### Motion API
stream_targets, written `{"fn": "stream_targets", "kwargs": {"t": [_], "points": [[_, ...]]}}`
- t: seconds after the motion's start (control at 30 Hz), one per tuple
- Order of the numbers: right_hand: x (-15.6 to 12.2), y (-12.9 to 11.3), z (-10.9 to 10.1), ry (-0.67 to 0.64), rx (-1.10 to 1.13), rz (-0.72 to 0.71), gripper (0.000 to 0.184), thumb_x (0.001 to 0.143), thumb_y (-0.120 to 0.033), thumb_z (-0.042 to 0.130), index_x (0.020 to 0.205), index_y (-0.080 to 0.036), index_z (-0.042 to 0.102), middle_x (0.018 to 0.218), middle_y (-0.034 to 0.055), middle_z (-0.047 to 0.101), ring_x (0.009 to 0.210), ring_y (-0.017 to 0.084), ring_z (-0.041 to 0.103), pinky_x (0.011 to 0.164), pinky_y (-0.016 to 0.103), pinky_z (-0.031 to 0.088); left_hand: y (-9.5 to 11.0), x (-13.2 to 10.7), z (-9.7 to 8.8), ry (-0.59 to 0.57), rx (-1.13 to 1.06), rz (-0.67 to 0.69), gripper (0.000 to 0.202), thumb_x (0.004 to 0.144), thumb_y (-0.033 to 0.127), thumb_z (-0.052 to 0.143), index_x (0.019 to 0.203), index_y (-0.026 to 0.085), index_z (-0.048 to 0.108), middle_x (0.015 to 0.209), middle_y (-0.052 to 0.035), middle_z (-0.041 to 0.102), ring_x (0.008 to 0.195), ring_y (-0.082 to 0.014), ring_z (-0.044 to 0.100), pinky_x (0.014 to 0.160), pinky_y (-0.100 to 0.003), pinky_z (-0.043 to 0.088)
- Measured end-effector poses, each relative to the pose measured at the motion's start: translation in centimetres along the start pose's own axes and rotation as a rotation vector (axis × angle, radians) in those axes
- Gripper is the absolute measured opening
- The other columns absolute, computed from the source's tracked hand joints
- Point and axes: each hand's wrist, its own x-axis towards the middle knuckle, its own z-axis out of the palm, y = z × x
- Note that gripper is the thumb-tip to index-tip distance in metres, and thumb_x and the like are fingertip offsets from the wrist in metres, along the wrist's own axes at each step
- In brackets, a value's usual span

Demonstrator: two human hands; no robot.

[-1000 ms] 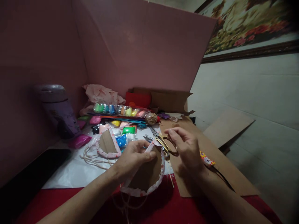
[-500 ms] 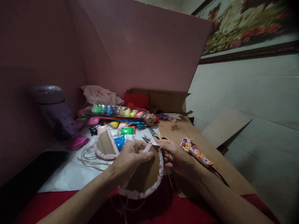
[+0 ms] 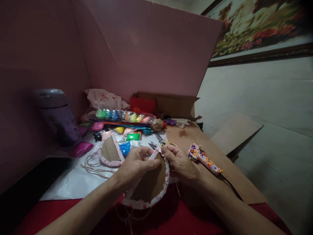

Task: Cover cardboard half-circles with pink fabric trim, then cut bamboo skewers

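Between my hands is a half-round cardboard piece [image 3: 149, 182], its edge wrapped in pale floral fabric. My left hand [image 3: 137, 163] grips its straight side, with the thumb lying on the brown cardboard. At the top corner, my right hand [image 3: 179, 161] pinches the folded fabric between thumb and fingers. Twine [image 3: 130, 217] hangs below the piece over the red cloth. A second fabric-edged half-round piece [image 3: 110, 150] lies to the left, beside a loose bundle of twine [image 3: 94, 168]. Just behind my fingertips are scissors [image 3: 160, 138], partly hidden.
A flower-patterned glue gun [image 3: 204, 158] with a black cord rests on the cardboard sheet [image 3: 234, 176] at right. Colourful clay packets [image 3: 133, 137] and a twine ball [image 3: 156, 124] lie behind. A purple bottle [image 3: 57, 117] stands at left, near a black flat object [image 3: 34, 182].
My right hand's fingers have closed in at the top corner, pinching the fabric there. The held piece has shifted slightly left; my left hand keeps its grip.
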Motion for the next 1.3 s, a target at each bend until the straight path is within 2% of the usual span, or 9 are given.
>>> {"fn": "stream_targets", "kwargs": {"t": [0.3, 0.43, 0.53, 0.63, 0.73, 0.83, 0.9, 1.13, 1.3], "points": [[-0.4, 0.6, 0.1, 0.181, -0.591, -0.368, 0.038, 0.088, -0.048, 0.043, 0.064, -0.019, 0.041, 0.057, -0.0047, 0.035, 0.052, 0.009, 0.033, 0.047, 0.022, 0.027, -0.7, 0.1, -0.2, -0.013, 0.092, 0.078, 0.024, 0.064, 0.03, 0.07, 0.073, 0.014, 0.054, 0.062, 0.0011, 0.056, 0.055, -0.0096, 0.05, 0.055, -0.023, 0.034], [-0.7, 0.8, 0.1, 0.278, -1.022, -0.58, 0.032, 0.092, -0.036, 0.038, 0.065, -0.02, 0.041, 0.06, -0.0005, 0.044, 0.055, 0.013, 0.04, 0.053, 0.026, 0.029, -1.7, 0.5, -0.6, 0.0, 0.173, 0.111, 0.022, 0.067, 0.032, 0.067, 0.073, 0.014, 0.056, 0.062, 0.0006, 0.057, 0.056, -0.0103, 0.051, 0.054, -0.023, 0.035], [-0.7, 1.2, 0.1, 0.278, -1.174, -0.704, 0.029, 0.094, -0.03, 0.033, 0.069, -0.019, 0.044, 0.065, 0.003, 0.05, 0.058, 0.015, 0.043, 0.054, 0.027, 0.029, -1.9, 0.7, -0.7, 0.054, 0.219, 0.117, 0.025, 0.064, 0.034, 0.069, 0.072, 0.013, 0.057, 0.061, -0.0001, 0.057, 0.056, -0.0123, 0.053, 0.054, -0.023, 0.035], [-0.7, 1.2, 0.1, 0.282, -1.088, -0.713, 0.035, 0.095, -0.032, 0.029, 0.067, -0.018, 0.046, 0.063, 0.0023, 0.049, 0.057, 0.014, 0.042, 0.054, 0.026, 0.029, -1.6, 0.7, -0.6, 0.043, 0.216, 0.098, 0.025, 0.063, 0.033, 0.069, 0.071, 0.014, 0.056, 0.061, -0.0009, 0.059, 0.057, -0.0138, 0.055, 0.054, -0.024, 0.036], [-0.6, 0.8, 0.1, 0.292, -0.821, -0.556, 0.046, 0.095, -0.038, 0.026, 0.061, -0.018, 0.047, 0.055, -0.0007, 0.044, 0.052, 0.012, 0.04, 0.051, 0.024, 0.03, -1.1, 0.6, -0.5, 0.013, 0.2, 0.075, 0.022, 0.064, 0.031, 0.068, 0.071, 0.014, 0.056, 0.063, -0.002, 0.061, 0.058, -0.0142, 0.055, 0.055, -0.025, 0.037], [-0.2, 0.6, 0.1, 0.23, -0.614, -0.425, 0.044, 0.093, -0.043, 0.035, 0.059, -0.017, 0.049, 0.054, -0.0029, 0.039, 0.051, 0.01, 0.036, 0.048, 0.023, 0.029, -1.2, 0.5, -0.5, -0.012, 0.203, 0.087, 0.02, 0.064, 0.028, 0.068, 0.072, 0.014, 0.056, 0.065, -0.0015, 0.06, 0.058, -0.013, 0.054, 0.056, -0.025, 0.037], [-0.1, 0.8, 0.2, 0.194, -0.57, -0.422, 0.041, 0.09, -0.043, 0.041, 0.06, -0.016, 0.049, 0.056, -0.0034, 0.037, 0.052, 0.009, 0.035, 0.048, 0.022, 0.029, -1.4, 0.5, -0.6, -0.028, 0.217, 0.102, 0.019, 0.065, 0.027, 0.067, 0.074, 0.014, 0.056, 0.065, -0.0006, 0.058, 0.058, -0.0117, 0.052, 0.056, -0.024, 0.036], [-0.7, 1.3, 0.3, 0.227, -0.86, -0.634, 0.033, 0.091, -0.032, 0.041, 0.062, -0.017, 0.045, 0.058, -0.002, 0.042, 0.055, 0.01, 0.038, 0.054, 0.025, 0.03, -1.7, 0.4, -0.6, -0.021, 0.293, 0.139, 0.014, 0.068, 0.024, 0.064, 0.072, 0.014, 0.055, 0.061, 0.0028, 0.05, 0.054, -0.0079, 0.042, 0.05, -0.021, 0.03], [-1.2, 0.9, 0.5, 0.188, -0.942, -0.674, 0.028, 0.092, -0.028, 0.039, 0.067, -0.017, 0.047, 0.064, 0.0009, 0.048, 0.06, 0.013, 0.043, 0.057, 0.026, 0.032, -1.4, 0.4, -0.4, -0.013, 0.309, 0.148, 0.015, 0.067, 0.025, 0.064, 0.071, 0.013, 0.055, 0.062, 0.0017, 0.052, 0.056, -0.009, 0.044, 0.052, -0.022, 0.032]]}}
